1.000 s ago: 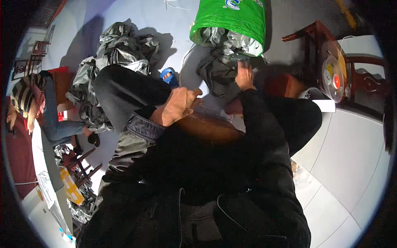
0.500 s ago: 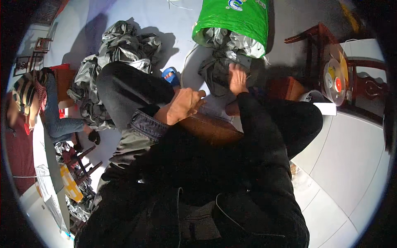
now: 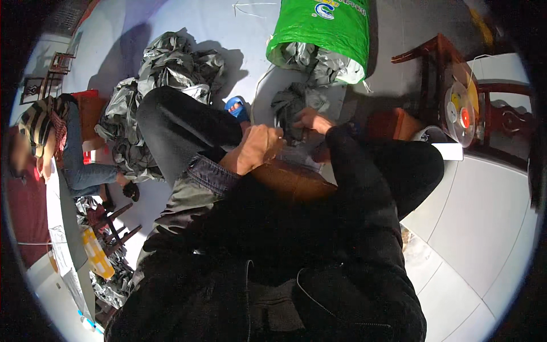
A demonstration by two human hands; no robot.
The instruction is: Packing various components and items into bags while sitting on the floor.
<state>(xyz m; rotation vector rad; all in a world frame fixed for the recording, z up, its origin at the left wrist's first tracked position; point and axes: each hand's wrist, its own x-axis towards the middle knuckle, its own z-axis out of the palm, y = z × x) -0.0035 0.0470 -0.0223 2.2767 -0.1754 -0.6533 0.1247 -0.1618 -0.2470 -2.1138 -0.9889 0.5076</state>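
My left hand is closed above the brown surface between my legs. Whatever its fingers hold, if anything, is too small to make out. My right hand has its fingers curled in at the near right edge of a dark grey cloth piece, seemingly gripping it. That crumpled cloth lies in front of my legs. Just beyond it, a green woven sack lies with its mouth toward me, and silvery grey pieces spill from it.
A large heap of silvery grey cloth stands at the left beyond my knee. On the right are a wooden stool, a clear round container and a brown box. Another person sits at the far left near a table.
My right hand has drawn nearer and left, going from spread fingers over the cloth to curled ones. The cloth has shifted and bunched. My left hand has barely moved.
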